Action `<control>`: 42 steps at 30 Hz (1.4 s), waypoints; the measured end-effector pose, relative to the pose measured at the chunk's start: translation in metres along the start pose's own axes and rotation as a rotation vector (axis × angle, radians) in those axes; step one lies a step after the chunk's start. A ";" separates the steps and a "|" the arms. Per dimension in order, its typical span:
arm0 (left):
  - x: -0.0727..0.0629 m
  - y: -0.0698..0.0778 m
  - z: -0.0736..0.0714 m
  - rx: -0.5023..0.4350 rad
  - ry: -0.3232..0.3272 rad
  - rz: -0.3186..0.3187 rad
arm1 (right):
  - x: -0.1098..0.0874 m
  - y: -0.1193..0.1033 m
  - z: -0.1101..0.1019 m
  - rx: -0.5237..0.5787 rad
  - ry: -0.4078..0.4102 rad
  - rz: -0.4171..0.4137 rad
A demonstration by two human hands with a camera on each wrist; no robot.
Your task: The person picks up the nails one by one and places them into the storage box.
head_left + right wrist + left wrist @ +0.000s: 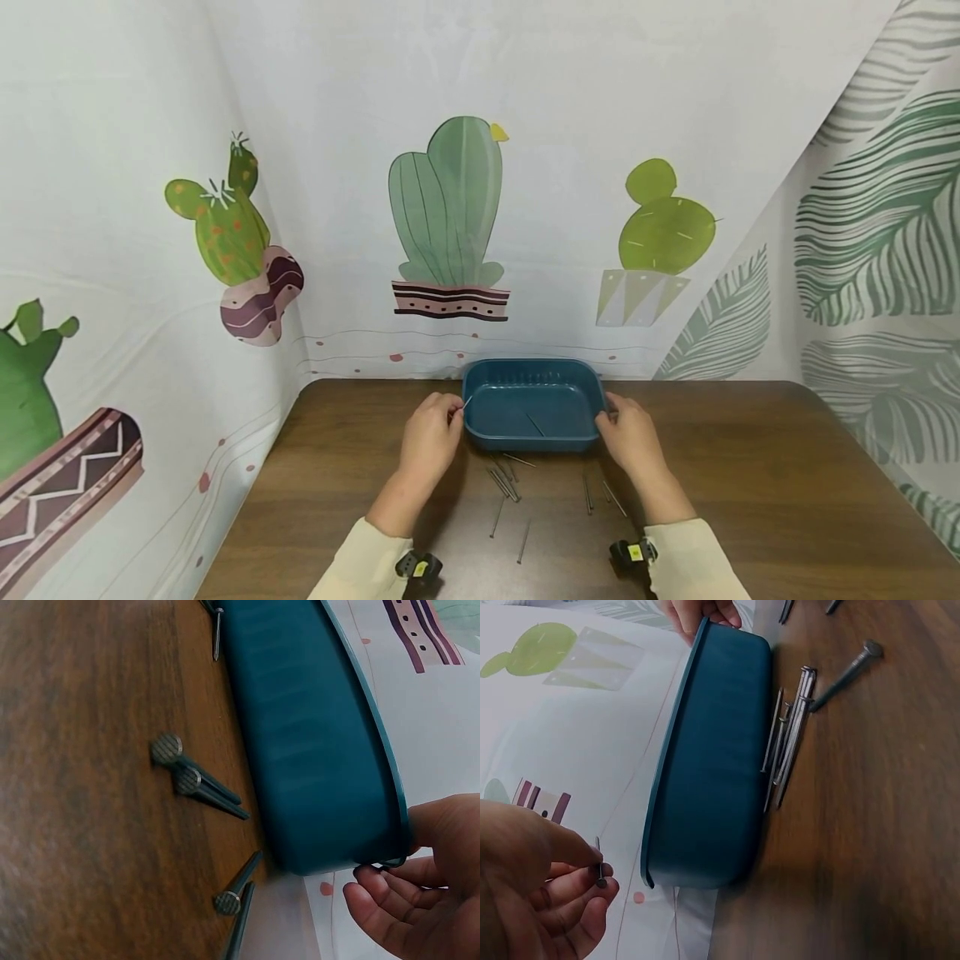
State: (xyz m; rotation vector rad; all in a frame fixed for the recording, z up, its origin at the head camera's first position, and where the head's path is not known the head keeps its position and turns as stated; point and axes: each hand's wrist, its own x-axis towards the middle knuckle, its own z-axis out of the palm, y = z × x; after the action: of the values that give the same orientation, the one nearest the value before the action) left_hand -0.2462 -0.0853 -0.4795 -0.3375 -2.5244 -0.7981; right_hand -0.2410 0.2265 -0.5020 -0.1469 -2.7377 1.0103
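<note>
A blue-green plastic bin (532,443) stands at the back of the table, with a thin nail (535,425) lying inside. At its left end my left hand (437,429) pinches a nail (601,874) between thumb and fingers, apart from the wall in the left wrist view. My right hand (632,432) is at the bin's right end, thumb by the rim. A small dark piece (369,870), apparently a nail's head, shows at its curled fingertips; the rest is hidden. Several loose nails (504,483) lie before the bin.
More nails (587,496) lie on the wooden table (735,483) to the front right of the bin. Behind the table hangs a white cloth (555,250) printed with cacti and leaves, close to the bin's back edge.
</note>
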 end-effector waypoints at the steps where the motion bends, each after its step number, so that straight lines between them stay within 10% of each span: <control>1: 0.001 0.001 0.001 -0.003 0.001 0.002 | 0.000 0.000 0.000 -0.001 0.000 -0.001; 42: 0.017 0.014 0.027 -0.076 0.040 -0.032 | 0.001 0.000 0.000 0.002 -0.011 0.015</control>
State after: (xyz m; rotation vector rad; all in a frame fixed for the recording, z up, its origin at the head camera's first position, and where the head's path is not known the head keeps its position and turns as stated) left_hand -0.2654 -0.0565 -0.4837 -0.3037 -2.4727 -0.9060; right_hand -0.2416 0.2267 -0.5016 -0.1621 -2.7489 1.0206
